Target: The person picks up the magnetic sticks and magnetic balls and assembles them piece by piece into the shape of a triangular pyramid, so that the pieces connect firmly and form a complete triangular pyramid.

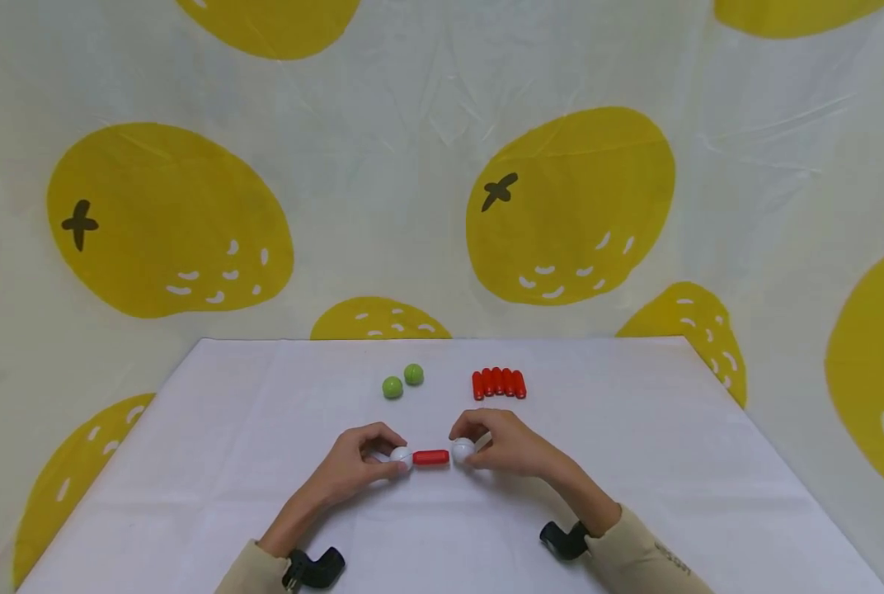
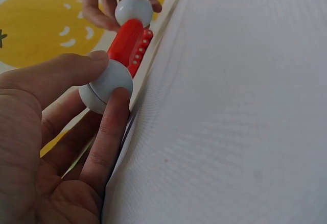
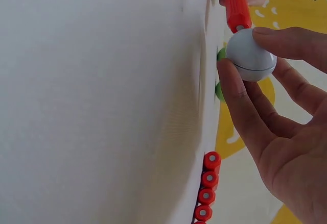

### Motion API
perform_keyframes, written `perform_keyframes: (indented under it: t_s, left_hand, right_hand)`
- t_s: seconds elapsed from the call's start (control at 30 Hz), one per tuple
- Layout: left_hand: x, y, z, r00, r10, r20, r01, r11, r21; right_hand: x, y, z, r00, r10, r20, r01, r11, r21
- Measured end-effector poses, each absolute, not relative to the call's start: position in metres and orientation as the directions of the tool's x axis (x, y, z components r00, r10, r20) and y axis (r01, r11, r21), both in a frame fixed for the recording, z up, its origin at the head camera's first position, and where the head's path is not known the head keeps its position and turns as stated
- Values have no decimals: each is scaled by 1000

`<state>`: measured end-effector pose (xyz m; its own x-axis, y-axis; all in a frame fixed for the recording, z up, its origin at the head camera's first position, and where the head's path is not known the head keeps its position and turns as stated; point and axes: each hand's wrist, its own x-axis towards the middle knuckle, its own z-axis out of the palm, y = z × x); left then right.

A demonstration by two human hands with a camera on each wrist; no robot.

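Observation:
My left hand (image 1: 349, 466) pinches a white ball (image 2: 110, 83) between thumb and fingers. Against that ball sits one end of a red magnetic rod (image 1: 431, 457), which lies level and points to the right. A second white ball (image 3: 251, 55), with a thin seam round it, is gripped by the thumb and fingers of my right hand (image 1: 516, 445). This ball is at the rod's free end, where a silvery tip shows in the right wrist view. A narrow gap seems to part them in the head view; whether they touch I cannot tell.
Farther back on the white-covered table (image 1: 264, 396) are two green balls, one nearer (image 1: 392, 388) and one behind (image 1: 414, 374). To their right, several red rods (image 1: 499, 383) lie side by side in a row. A fruit-patterned cloth (image 1: 383, 206) hangs behind the table.

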<state>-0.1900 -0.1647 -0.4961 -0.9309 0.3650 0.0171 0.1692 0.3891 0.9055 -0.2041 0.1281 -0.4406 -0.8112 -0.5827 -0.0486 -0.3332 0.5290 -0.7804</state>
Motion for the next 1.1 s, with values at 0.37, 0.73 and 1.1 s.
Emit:
perform_keyframes:
  t_s: [0.37,0.73,1.1]
  left_hand:
    - [-191,-165,-498,-929,370,30,180,376,909]
    - [-191,-165,-499,-924,381,38,191,371,909]
    - [-191,-167,-500,-909,408,87,252,371,894]
  right_hand:
    - [-204,128,-445,-784,-617,-67,-340,516,-786]
    - [-204,129,-448,-783,-614,-97,-317,528,-788]
    - [-204,128,-445,-787,-609,-100,-315,537,-783]
